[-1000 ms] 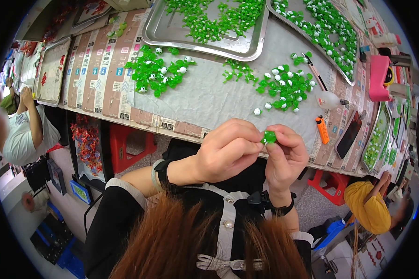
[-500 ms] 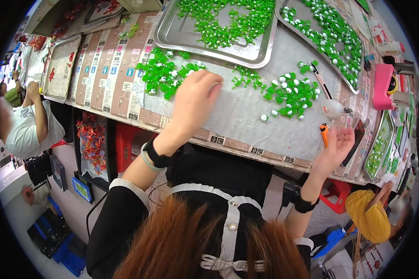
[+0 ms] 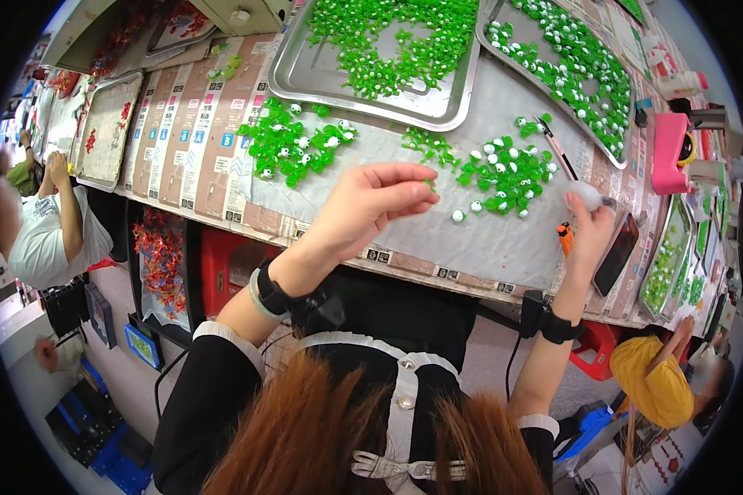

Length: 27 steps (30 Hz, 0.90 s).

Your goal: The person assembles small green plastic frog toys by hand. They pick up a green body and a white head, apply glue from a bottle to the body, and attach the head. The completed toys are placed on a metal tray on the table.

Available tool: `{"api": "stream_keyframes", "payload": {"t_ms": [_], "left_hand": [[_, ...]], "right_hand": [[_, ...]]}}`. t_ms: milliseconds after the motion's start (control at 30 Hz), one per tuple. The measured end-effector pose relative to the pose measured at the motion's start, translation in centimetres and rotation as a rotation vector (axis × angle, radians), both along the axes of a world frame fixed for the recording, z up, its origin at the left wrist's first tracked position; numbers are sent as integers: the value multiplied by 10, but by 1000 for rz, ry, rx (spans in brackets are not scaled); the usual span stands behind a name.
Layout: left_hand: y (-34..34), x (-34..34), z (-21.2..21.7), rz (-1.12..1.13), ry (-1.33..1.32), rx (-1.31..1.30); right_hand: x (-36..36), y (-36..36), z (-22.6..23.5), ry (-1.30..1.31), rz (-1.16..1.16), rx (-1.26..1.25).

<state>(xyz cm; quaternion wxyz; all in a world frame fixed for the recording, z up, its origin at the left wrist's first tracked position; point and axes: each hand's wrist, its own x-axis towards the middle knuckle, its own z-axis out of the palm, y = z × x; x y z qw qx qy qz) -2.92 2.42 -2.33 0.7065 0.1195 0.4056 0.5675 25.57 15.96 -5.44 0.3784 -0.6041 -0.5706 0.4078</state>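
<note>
My left hand [image 3: 377, 202] hovers over the grey table sheet [image 3: 504, 239], thumb and fingers pinched on a tiny green piece [image 3: 428, 185]. My right hand [image 3: 590, 227] rests at the table's right edge, fingers closed on a small white bottle [image 3: 587, 195]. Between the hands lies a pile of green pieces with white eyes [image 3: 504, 173]. A second green pile [image 3: 293, 147] lies left of my left hand. A few green bits [image 3: 425, 144] lie scattered between the piles.
Two metal trays [image 3: 305, 74] [image 3: 545, 91] of green pieces stand at the back. An orange lighter [image 3: 565, 238], a dark phone [image 3: 615, 254] and a pink tool [image 3: 667, 153] lie on the right. Other people sit at the left [image 3: 41, 231] and lower right [image 3: 656, 379].
A second ago both hands held a green piece together near my body. They parted: the left reached to the pile and came back pinching a piece, the right moved to the white bottle.
</note>
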Motion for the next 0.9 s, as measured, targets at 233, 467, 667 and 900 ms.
{"api": "stream_keyframes", "payload": {"t_ms": [233,467,667,900], "left_hand": [[-16,6,6,8,-549,-83],[-14,18,11,-11,-615,-186],[-18,20,3,10,-632,-158],[-19,19,5,-30,-634,-209]], "right_hand": [[-53,-62,76,725,59,-214],[-70,-106,72,562,253,-237],[-75,-119,77,454,180,-99],[-82,-119,77,354,191,297]]}}
